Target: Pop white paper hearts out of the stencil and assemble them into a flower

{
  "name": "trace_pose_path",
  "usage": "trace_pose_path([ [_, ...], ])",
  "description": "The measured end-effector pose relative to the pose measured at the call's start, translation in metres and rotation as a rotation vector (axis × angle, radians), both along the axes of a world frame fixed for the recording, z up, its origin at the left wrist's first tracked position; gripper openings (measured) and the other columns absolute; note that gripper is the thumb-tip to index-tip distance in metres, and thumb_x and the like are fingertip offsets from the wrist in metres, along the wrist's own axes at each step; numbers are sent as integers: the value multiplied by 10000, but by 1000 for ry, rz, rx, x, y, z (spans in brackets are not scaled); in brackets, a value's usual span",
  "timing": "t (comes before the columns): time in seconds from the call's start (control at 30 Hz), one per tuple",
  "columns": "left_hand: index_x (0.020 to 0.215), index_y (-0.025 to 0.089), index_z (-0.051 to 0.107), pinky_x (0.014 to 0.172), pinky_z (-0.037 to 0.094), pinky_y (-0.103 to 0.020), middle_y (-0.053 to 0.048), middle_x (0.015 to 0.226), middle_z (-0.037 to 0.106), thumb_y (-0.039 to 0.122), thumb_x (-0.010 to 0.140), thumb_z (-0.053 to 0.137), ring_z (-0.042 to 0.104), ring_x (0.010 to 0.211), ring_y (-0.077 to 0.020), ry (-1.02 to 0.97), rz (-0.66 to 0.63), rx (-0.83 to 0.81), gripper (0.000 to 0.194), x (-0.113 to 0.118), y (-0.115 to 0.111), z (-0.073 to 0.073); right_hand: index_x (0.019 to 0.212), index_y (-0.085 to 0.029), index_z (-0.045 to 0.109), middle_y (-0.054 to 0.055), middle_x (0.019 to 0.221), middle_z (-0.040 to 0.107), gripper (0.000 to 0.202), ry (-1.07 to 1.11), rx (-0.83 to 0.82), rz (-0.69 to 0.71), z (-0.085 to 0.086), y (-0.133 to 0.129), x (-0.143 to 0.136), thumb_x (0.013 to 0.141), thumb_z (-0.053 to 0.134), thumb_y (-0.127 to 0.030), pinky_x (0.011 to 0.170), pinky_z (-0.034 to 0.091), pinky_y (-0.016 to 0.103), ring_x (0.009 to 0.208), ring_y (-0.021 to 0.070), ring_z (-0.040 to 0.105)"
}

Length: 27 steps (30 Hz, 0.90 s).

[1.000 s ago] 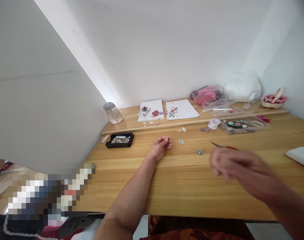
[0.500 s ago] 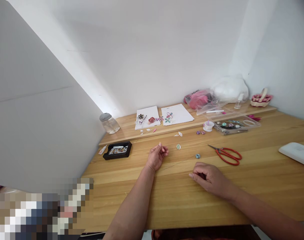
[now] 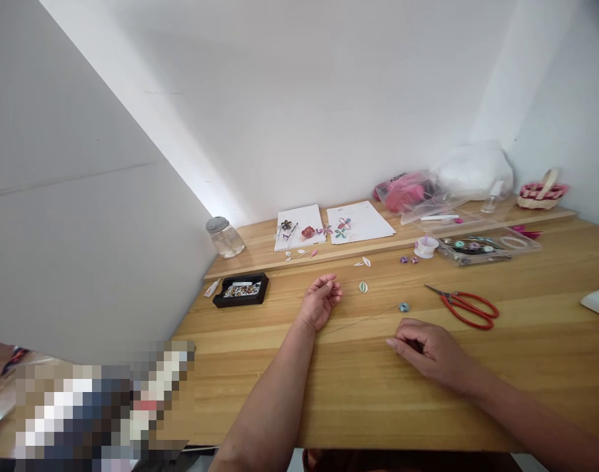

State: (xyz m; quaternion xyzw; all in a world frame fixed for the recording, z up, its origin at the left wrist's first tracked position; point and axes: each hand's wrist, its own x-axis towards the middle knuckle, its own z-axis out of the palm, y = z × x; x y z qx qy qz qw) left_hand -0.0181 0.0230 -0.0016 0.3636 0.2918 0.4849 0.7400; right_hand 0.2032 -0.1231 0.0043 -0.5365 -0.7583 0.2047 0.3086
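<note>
My left hand point(image 3: 321, 303) rests palm up on the table, thumb pressed to its curled fingers. Whatever sits in that pinch, if anything, is too small to make out. A thin wire point(image 3: 361, 320) runs over the wood from near my left wrist to a small blue spool point(image 3: 403, 307). Just below that spool, my right hand point(image 3: 424, 349) lies with its fingers curled in and nothing showing in them. Beyond my left fingertips is a white and green leaf-shaped piece point(image 3: 363, 287). Red-handled scissors point(image 3: 469, 308) lie to the right of the spool.
A black tray of beads point(image 3: 241, 290) stands at left, below a lidded jar point(image 3: 225, 237). Flower pieces lie on white paper sheets point(image 3: 361, 223) on the raised shelf. At right are a white spool point(image 3: 426, 246), a clear box point(image 3: 491, 248) and a small basket point(image 3: 542, 191).
The view has swung left, so everything sits farther right in the picture. My left hand has turned slightly and its fingers have shifted. My right hand keeps its place by the blue spool.
</note>
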Motion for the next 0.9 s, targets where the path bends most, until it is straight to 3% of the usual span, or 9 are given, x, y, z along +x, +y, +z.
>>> trace_pose_path([
  [0.23,916,144,642,348,133,-150,-28,781,642,363,680,820,547,523,-58,-12,-15,7,367,-2,1,3,666,-206,543,19,684,559,368,-1,-12,-5,-4,2,2,965,497,-416,629,396,305,638,161,530],
  [0.37,903,143,636,330,66,-161,-9,738,620,397,703,794,410,427,-26,-44,-27,3,360,-5,1,3,668,-205,558,19,687,564,363,13,-22,-9,-2,2,1,962,507,-412,625,393,302,633,157,527],
  [0.53,864,132,641,339,110,-144,3,679,585,437,719,780,348,424,-22,-100,-16,-61,365,-6,1,6,660,-202,564,15,676,555,357,34,-8,-22,1,1,0,951,525,-406,610,381,296,627,152,517],
  [0.9,899,128,659,428,329,-147,-21,751,622,376,767,760,495,525,-52,-134,-12,-92,299,-4,2,5,655,-197,541,9,675,537,363,56,-26,-33,-1,1,2,953,524,-403,610,372,292,621,144,497],
])
